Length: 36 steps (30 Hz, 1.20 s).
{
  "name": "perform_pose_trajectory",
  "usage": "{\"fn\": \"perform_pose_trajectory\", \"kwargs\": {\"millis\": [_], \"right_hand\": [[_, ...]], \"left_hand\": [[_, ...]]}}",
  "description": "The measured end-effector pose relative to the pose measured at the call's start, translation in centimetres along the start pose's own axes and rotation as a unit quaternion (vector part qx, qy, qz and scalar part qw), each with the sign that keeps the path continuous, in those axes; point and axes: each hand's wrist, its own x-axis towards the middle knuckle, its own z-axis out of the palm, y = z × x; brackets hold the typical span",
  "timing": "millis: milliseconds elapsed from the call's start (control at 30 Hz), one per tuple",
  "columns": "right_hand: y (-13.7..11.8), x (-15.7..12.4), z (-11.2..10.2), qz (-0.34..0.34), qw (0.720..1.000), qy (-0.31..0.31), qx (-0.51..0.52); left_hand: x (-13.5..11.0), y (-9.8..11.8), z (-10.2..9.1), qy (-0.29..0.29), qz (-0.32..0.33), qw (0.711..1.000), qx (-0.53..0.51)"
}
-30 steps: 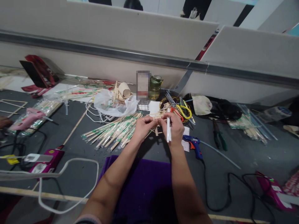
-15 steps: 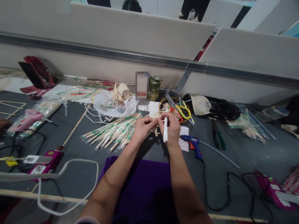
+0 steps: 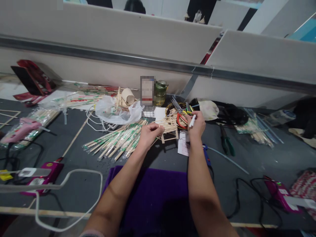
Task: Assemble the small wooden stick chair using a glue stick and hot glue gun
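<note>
My left hand (image 3: pixel 149 134) is closed in a pinch at the left edge of a small model made of wooden sticks (image 3: pixel 170 126). A short pale stick seems to show at its fingertips. A slim white pen-like stick (image 3: pixel 192 120) is tucked in my right hand (image 3: pixel 197 126). The fingers of that hand are at the yellow-handled scissors (image 3: pixel 189 111), over a round basket (image 3: pixel 169 108) of tools and sticks; whether they grip the handle I cannot tell. Red-handled pliers (image 3: pixel 182 121) lie beside them.
Wrapped bundles of sticks (image 3: pixel 118 140) lie left of my hands. A blue glue gun (image 3: pixel 206 156) is partly behind my right forearm, with green-handled pliers (image 3: pixel 226 141) farther right. A phone-like screen (image 3: pixel 147 90) and a green jar (image 3: pixel 161 90) stand behind. Purple cloth (image 3: pixel 153 197) is in front.
My right hand has moved right and away from my left hand, to the yellow-handled scissors, carrying the white stick. The stick model is now uncovered. My left hand stays nearly in place.
</note>
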Motion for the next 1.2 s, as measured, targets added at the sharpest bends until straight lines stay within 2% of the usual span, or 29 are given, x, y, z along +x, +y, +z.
{"fn": "perform_pose_trajectory", "kwargs": {"millis": [67,133,200,300,367,433,500,567,1200], "right_hand": [[0.6,0.2,0.5,-0.007,1.0,0.002,-0.02],[0.6,0.0,0.3,-0.023,1.0,0.006,0.003],[0.0,-0.7,-0.4,-0.03,0.997,-0.009,0.07],[-1.7,-2.4,-1.8,-0.047,0.978,-0.066,0.194],[-2.9,-3.5,-2.4,-0.099,0.964,-0.109,0.222],[-3.8,-4.4,-2.5,-0.185,0.954,-0.137,0.194],[-4.1,-4.9,-2.2,-0.259,0.942,-0.146,0.157],[-4.1,-5.1,-1.8,-0.297,0.934,-0.139,0.143],[-3.6,-5.3,-1.1,-0.31,0.927,-0.143,0.156]], "left_hand": [[0.0,0.1,0.0,-0.003,0.006,1.0,0.004],[-0.1,0.2,0.0,-0.006,0.01,1.0,0.008],[-0.2,0.4,0.0,-0.007,0.009,1.0,0.01],[-0.2,0.5,0.1,-0.006,0.004,1.0,0.008],[-0.2,0.5,0.1,-0.005,0.002,1.0,0.002],[-0.2,0.4,0.1,-0.005,0.004,1.0,-0.001],[-0.2,0.3,0.1,-0.005,0.008,1.0,0.0],[-0.2,0.2,0.1,-0.005,0.009,1.0,0.005],[-0.3,0.3,0.1,-0.009,-0.008,1.0,-0.009]]}}
